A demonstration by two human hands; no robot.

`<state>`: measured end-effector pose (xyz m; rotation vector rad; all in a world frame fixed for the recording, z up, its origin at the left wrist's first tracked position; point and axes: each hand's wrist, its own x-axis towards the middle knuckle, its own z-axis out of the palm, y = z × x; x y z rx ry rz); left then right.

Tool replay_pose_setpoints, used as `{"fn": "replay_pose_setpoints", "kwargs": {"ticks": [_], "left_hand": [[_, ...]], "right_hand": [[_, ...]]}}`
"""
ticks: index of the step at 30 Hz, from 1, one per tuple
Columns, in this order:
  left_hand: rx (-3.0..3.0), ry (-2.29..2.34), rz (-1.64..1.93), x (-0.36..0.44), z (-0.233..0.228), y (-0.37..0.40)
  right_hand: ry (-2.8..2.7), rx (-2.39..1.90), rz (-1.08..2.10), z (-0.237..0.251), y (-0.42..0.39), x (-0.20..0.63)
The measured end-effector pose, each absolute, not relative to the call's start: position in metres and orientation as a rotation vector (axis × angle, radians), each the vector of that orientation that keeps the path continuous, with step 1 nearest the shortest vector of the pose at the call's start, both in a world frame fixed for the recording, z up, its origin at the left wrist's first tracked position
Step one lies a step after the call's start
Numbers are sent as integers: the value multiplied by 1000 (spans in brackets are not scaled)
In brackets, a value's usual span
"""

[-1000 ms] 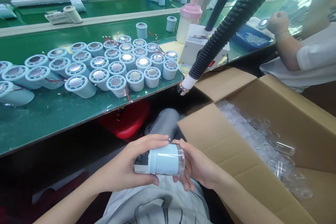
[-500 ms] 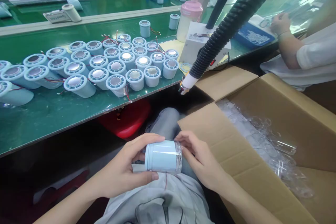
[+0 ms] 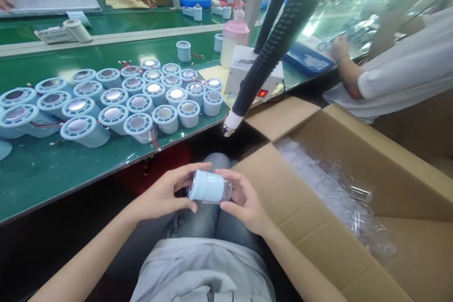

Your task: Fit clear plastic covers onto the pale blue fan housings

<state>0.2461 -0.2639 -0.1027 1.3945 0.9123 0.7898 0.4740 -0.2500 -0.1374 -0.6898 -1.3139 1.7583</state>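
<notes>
Left fingers (image 3: 189, 180): my left hand (image 3: 161, 196) is curled round the pale blue end of a small cylinder (image 3: 208, 187), thumb under it, fingertips over the top.
Right fingers (image 3: 231, 180): my right hand (image 3: 244, 200) cups the other end, where a clear cap (image 3: 226, 191) sits; fingers closed loosely on it.
Cylinder: held over my lap, below the table edge, between both hands; long axis runs left to right, nearly level, blue end to my left.
Nearer hand: neither; each touches its own end.
Cardboard box (image 3: 354, 151): open, just to my right, flaps out; inside is a heap of clear plastic pieces (image 3: 336, 188), piled along the far wall.
Table (image 3: 42, 170): green, ahead of me; a crowd of like blue cylinders (image 3: 138, 99) stands upright on it, some trailing red wires.
Hose (image 3: 269, 52): black, ribbed, hangs down to the table edge, its white tip above my knees.
White device (image 3: 253, 75): behind the hose, a red light on its front; a pink bottle (image 3: 233, 42) stands beside it.
Blue tray (image 3: 307, 59): farther right, contents too small to tell; another person's hand (image 3: 338, 47) is at it.
</notes>
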Motion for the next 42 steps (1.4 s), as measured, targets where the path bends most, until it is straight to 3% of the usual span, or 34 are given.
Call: {"fn": "replay_pose_setpoints", "kwargs": {"ticks": [7, 14, 27, 42], "left_hand": [[1500, 836, 666, 241, -97, -179], [1489, 840, 603, 236, -100, -152], [1604, 905, 632, 230, -90, -158], [1911, 981, 839, 232, -95, -209]], "right_hand": [[-1061, -681, 1554, -172, -202, 451], [-982, -557, 1541, -178, -177, 443], [-1000, -524, 1580, -165, -173, 443], [-1324, -830, 1354, -115, -199, 438]]}}
